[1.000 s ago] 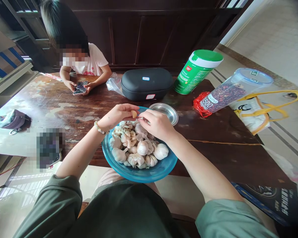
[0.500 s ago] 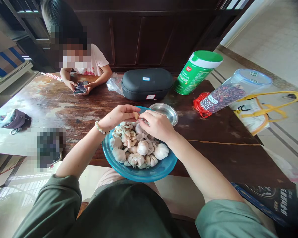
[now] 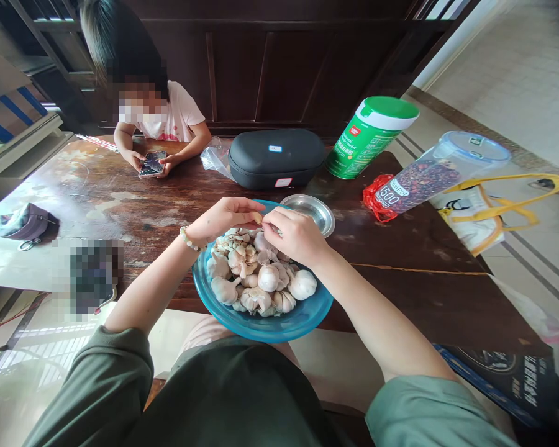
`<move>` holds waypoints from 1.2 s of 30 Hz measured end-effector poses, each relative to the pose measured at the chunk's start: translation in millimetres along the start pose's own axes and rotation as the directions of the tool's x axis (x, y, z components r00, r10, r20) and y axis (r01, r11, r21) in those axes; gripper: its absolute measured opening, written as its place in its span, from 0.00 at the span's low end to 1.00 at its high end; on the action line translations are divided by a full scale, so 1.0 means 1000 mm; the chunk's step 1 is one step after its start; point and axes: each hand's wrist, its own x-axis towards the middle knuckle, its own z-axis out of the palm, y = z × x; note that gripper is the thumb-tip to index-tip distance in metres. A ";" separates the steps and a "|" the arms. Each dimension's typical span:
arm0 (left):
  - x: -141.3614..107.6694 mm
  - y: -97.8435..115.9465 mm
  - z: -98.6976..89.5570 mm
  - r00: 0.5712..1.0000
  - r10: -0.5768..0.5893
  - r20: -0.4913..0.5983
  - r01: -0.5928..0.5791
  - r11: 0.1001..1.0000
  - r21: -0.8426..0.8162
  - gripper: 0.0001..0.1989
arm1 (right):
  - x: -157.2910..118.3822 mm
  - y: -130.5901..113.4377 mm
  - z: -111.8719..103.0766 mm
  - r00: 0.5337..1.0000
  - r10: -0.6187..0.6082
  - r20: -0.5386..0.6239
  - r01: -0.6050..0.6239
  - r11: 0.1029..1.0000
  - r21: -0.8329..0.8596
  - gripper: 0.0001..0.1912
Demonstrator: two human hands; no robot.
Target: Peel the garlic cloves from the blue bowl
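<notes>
I log my left hand (image 3: 223, 218) narrowly pinching a part-hidden garlic clove (image 3: 258, 218); right hand (image 3: 294, 236) grip unclear; plastic jar (image 3: 428, 180) reads 500.

garlic bulbs (image 3: 268, 278) lie in a bowl (image 3: 261, 329); a metal dish (image 3: 310, 213) sits just behind it, on the table (image 3: 400, 298)

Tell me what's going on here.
Two hands are working over a blue glass bowl piled with garlic bulbs, which sits on a worn wooden table. The left hand holds a small garlic clove at its fingertips, and the right hand is close beside it, above the bowl. A small steel dish sits against the bowl's far rim. Across the table, another person holds a phone in both hands.
</notes>
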 end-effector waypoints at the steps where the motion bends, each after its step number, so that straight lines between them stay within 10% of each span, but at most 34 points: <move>1: 0.000 0.000 0.000 1.000 -0.002 -0.001 0.002 1.000 0.002 0.19 | 0.000 0.000 0.000 1.000 0.006 -0.011 -0.006 1.000 0.015 0.09; 36: -0.003 0.004 0.000 0.999 0.032 0.042 -0.033 0.999 0.013 0.24 | 0.001 0.002 -0.006 0.976 0.184 -0.113 -0.129 0.918 0.375 0.05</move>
